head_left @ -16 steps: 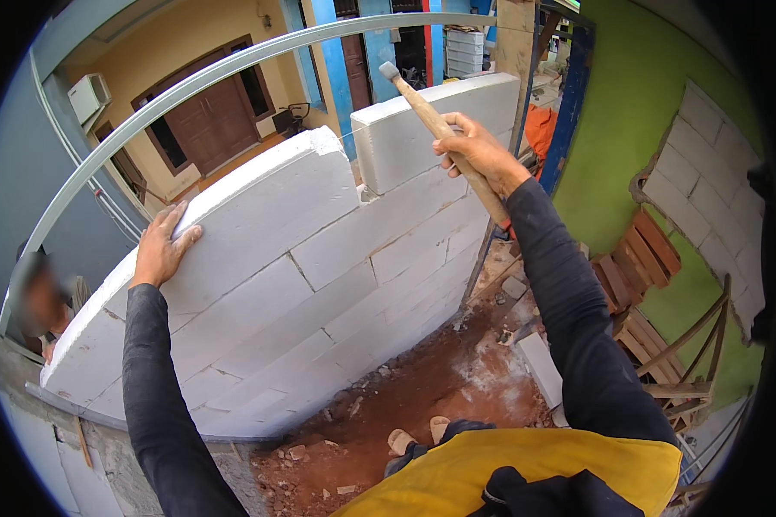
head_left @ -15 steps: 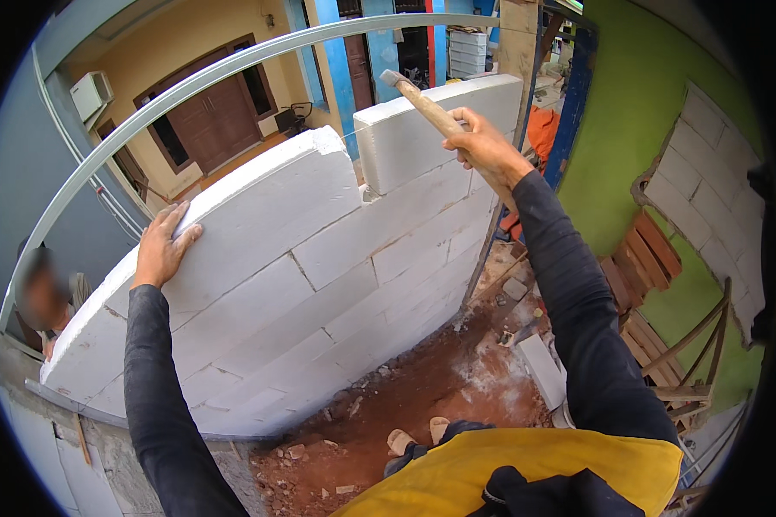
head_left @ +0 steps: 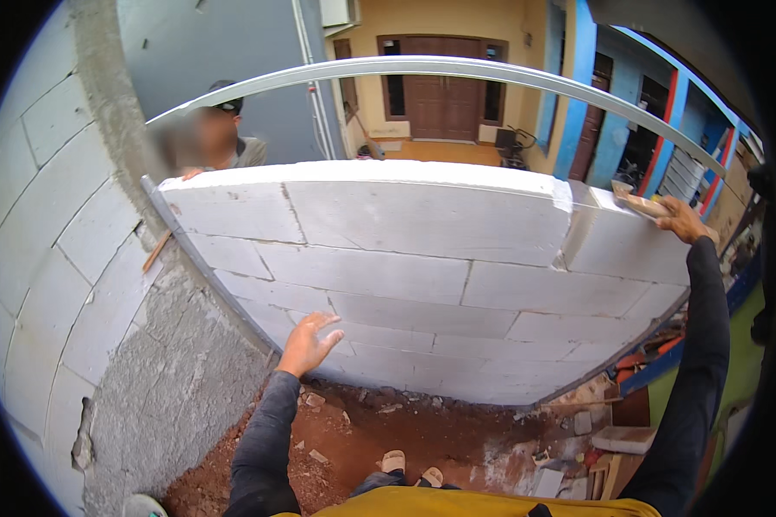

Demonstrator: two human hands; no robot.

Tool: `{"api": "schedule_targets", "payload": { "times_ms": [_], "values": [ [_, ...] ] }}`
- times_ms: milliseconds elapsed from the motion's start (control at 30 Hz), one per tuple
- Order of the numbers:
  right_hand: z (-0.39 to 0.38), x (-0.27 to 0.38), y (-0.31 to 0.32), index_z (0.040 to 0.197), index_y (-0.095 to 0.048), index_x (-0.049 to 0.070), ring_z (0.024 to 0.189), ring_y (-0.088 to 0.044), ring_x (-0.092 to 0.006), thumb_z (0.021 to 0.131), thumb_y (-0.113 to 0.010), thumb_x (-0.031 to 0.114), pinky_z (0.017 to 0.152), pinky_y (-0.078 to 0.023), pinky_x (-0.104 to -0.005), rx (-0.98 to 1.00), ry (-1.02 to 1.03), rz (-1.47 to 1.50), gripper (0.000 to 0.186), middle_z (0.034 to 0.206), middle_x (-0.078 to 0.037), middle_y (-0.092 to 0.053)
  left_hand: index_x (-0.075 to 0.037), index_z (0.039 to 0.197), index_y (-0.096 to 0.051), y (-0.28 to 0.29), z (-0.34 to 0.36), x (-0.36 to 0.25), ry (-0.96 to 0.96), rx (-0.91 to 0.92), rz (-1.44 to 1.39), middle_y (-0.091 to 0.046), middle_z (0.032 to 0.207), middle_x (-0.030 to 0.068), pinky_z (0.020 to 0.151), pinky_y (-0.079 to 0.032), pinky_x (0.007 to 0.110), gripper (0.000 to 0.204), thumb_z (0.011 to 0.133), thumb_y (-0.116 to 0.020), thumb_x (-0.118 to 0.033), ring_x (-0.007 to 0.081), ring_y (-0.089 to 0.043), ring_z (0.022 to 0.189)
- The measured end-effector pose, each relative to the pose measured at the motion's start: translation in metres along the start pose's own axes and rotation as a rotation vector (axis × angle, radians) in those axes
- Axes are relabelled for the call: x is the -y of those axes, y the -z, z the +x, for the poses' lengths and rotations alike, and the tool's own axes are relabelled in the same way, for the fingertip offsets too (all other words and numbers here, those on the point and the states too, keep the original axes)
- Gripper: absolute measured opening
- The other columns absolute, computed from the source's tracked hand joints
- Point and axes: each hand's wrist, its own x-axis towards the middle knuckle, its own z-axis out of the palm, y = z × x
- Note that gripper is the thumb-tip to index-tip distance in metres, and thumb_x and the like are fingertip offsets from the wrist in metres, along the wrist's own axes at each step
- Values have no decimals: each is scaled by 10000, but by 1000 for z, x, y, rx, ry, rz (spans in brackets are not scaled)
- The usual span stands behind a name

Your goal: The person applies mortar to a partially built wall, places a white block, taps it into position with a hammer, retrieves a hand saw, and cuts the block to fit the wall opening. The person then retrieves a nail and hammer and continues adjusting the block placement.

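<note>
A wall of white lightweight blocks (head_left: 362, 267) stands before me, with a gap (head_left: 564, 257) in its top course toward the right. My right hand (head_left: 685, 222) is closed around the wooden handle of a hammer (head_left: 643, 205). The hammer lies low along the top of the block (head_left: 621, 246) right of the gap; whether its head touches the block I cannot tell. My left hand (head_left: 310, 343) is held in front of the lower wall, fingers apart and nothing in it.
Behind the wall's left end is another person (head_left: 246, 153), one hand on its top edge. A metal bar (head_left: 422, 67) spans above the wall. Rough cement and a block side wall (head_left: 47, 215) rise at left. Rubble and offcuts lie on the reddish soil (head_left: 362, 448).
My view has swung left. My left hand has come off the wall's top and dropped in front of it. My right hand has lowered the hammer from mid-air to the right block's top.
</note>
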Motion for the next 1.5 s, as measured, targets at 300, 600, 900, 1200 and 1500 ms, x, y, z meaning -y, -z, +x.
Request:
{"api": "schedule_targets", "payload": {
  "times_ms": [300,600,900,1200,1500],
  "values": [
    [80,-106,-25,1192,-726,-12,994,-682,-238,670,-736,-91,929,-540,-342,141,-131,335,528,1092,-84,-711,-42,1289,-757,-48,-434,23,1445,463,-153,-802,1155,139,950,-575,415,425,983,-735,-336,288,-758,1056],
    [83,-91,-29,1168,-732,45,1104,-665,-299,849,-696,124,1028,-497,-376,52,-121,-128,331,1123,-158,-704,-63,1204,-796,-97,-533,26,1706,494,-466,-792,1013,71,831,-576,388,316,1046,-682,-312,201,-729,900],
    [-96,-144,-133,1520,-584,92,1320,-610,-255,1109,-605,270,1160,-423,-372,-820,38,474,449,1416,-143,-655,-5,1162,-770,-113,-393,29,1121,276,-408,-749,965,7,807,-525,322,386,1055,-670,-362,108,-659,889],
    [-598,-59,-515,916,-600,85,744,-518,-179,1014,-688,453,669,-384,-332,131,-1366,765,391,890,-41,-583,-23,1434,-659,-187,-351,72,950,904,-360,-730,1332,150,1030,-539,416,577,1109,-537,-485,267,-697,1199],
    [-696,57,-535,1378,-461,22,1217,-499,-301,1048,-532,600,1037,-367,-416,655,-1379,1053,669,1354,-165,-531,-79,1613,-472,-277,-245,28,448,1599,88,-501,1625,201,1239,-366,491,846,1005,-617,-649,401,-449,1507]
  ]
}}
